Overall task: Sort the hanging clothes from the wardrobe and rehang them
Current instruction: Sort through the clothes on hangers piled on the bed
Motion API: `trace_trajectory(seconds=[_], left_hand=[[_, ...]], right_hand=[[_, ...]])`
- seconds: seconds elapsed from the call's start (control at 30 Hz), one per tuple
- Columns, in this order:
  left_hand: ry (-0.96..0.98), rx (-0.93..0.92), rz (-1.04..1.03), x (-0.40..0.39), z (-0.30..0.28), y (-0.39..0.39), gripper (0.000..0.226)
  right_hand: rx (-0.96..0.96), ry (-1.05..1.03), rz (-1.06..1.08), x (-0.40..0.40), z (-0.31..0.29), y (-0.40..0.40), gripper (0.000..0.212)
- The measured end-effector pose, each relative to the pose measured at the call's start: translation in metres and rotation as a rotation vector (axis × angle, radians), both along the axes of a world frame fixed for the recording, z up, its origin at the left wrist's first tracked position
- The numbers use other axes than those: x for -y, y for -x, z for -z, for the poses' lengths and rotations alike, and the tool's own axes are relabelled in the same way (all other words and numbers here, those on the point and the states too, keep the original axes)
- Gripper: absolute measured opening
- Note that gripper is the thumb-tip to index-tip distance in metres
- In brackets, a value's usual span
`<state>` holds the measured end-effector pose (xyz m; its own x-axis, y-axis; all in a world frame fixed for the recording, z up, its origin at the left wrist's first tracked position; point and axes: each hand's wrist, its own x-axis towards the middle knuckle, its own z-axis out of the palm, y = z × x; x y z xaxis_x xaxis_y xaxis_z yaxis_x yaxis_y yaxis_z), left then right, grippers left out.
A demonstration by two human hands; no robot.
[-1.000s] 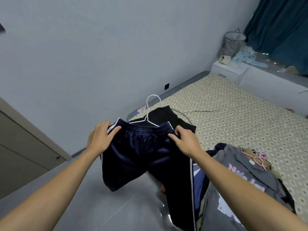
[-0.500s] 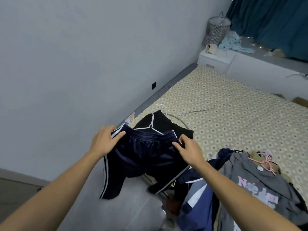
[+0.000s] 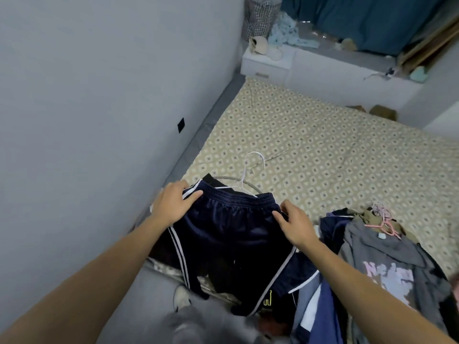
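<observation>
A person holds navy track shorts (image 3: 231,234) by the waistband over the near edge of the patterned bed (image 3: 323,155), the band running left to right between the hands. The left hand (image 3: 173,207) grips the left corner, thumb on top; the right hand (image 3: 295,225) pinches the right corner. Just beyond the band, a white wire hanger (image 3: 244,178) is partly hidden, and whether it carries the shorts is unclear.

Both bare forearms reach forward from the lower corners, converging toward the middle. The left hand (image 3: 173,206) has its fingers curled over one end of a waistband, thumb lying along the front (knuckles facing up). The right hand (image 3: 295,225) pinches the other end between thumb and fingertips, its wrist bent slightly inward.
</observation>
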<state>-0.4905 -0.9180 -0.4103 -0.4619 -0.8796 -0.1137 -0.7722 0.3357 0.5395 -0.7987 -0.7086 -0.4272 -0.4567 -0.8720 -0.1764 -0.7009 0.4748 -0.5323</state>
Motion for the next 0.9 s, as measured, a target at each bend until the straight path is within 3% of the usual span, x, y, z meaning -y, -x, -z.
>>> trace_trajectory(seconds=[0.1, 0.2, 0.47, 0.63, 0.73, 0.9], left_hand=[[-0.006, 0.017, 0.075, 0.054, 0.031, 0.018, 0.063], [-0.031, 0.047, 0.129, 0.101, 0.068, 0.041, 0.057], [-0.088, 0.187, 0.234, 0.181, 0.195, 0.120, 0.055], [-0.053, 0.175, 0.276, 0.205, 0.255, 0.159, 0.038], [0.015, 0.208, 0.261, 0.210, 0.271, 0.170, 0.026], [0.101, 0.281, 0.316, 0.189, 0.242, 0.182, 0.032]], right_hand=[[-0.027, -0.066, 0.026, 0.032, 0.023, 0.009, 0.022], [-0.048, -0.096, 0.047, 0.063, 0.055, 0.023, 0.019], [-0.105, -0.165, 0.143, 0.132, 0.188, 0.079, 0.021], [0.083, -0.187, 0.234, 0.153, 0.261, 0.112, 0.021], [0.166, -0.187, 0.208, 0.157, 0.277, 0.122, 0.038], [0.127, -0.116, 0.166, 0.150, 0.244, 0.118, 0.042]])
